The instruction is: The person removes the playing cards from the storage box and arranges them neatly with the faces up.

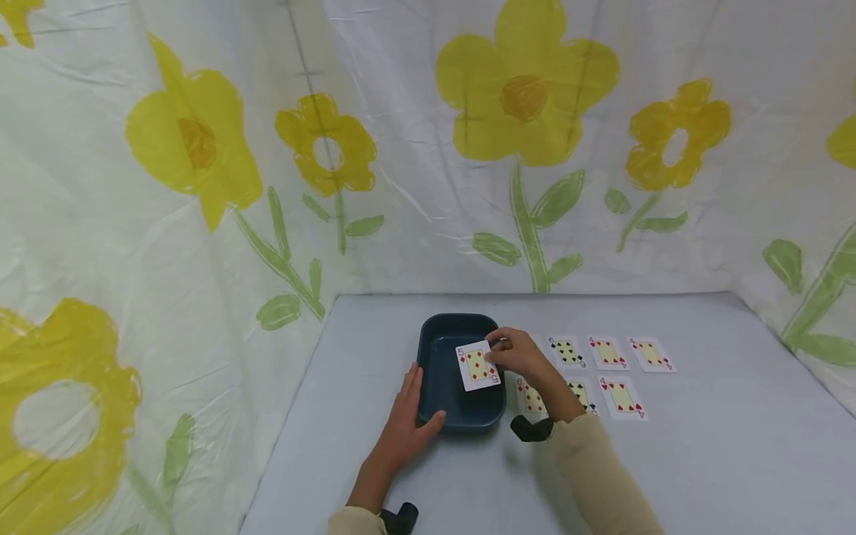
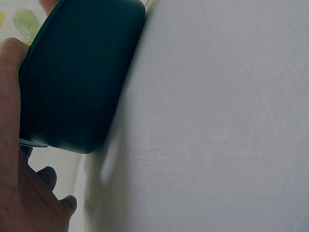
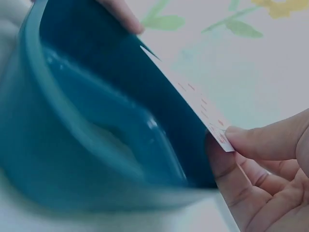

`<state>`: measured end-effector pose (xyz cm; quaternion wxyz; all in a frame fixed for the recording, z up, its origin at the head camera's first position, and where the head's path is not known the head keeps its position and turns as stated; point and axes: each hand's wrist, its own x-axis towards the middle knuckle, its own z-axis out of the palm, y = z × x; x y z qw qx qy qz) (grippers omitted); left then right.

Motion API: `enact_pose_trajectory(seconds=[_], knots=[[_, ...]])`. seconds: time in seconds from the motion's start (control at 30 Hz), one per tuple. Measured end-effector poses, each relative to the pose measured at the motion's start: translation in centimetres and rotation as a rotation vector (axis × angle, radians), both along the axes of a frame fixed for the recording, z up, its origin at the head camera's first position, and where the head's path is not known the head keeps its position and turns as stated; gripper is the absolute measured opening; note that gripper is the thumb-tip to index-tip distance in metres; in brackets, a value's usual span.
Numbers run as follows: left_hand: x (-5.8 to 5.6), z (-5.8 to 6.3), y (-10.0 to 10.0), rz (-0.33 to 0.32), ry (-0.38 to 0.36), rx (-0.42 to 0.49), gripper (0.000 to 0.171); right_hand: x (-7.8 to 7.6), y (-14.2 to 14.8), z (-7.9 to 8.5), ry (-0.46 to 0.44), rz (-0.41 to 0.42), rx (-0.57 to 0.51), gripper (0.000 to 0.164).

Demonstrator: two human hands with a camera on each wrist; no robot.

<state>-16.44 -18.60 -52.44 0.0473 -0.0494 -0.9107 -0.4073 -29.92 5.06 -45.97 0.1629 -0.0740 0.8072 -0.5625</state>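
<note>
A five of diamonds playing card is pinched between the thumb and fingers of my right hand, face up and tilted over the dark blue tray. In the right wrist view the card appears nearly edge-on, above the tray's deep inside. My left hand rests along the tray's left side, fingers stretched forward and thumb at the near corner. The left wrist view has the tray's outer wall filling the top left beside that hand.
To the right of the tray, several playing cards lie face up in two rows on the white table; my right forearm partly covers the near row. A white curtain with yellow flowers hangs behind and to the sides.
</note>
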Motion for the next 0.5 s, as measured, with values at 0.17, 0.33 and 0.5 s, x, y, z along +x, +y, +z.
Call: enact_pose_trajectory(seconds=[0.17,0.33,0.5], knots=[[0.0,0.1,0.1,-0.002,0.011,-0.004,0.088,0.2,2.2,-0.2,-0.016,-0.025,0.003,0.036],[0.0,0.1,0.1,-0.012,0.026,0.004,0.086,0.4,4.2,-0.3,-0.02,-0.05,0.02,0.037],[0.0,0.0,0.0,-0.025,0.023,0.011,0.086,0.6,6.5,-0.5,-0.008,-0.065,0.037,0.038]])
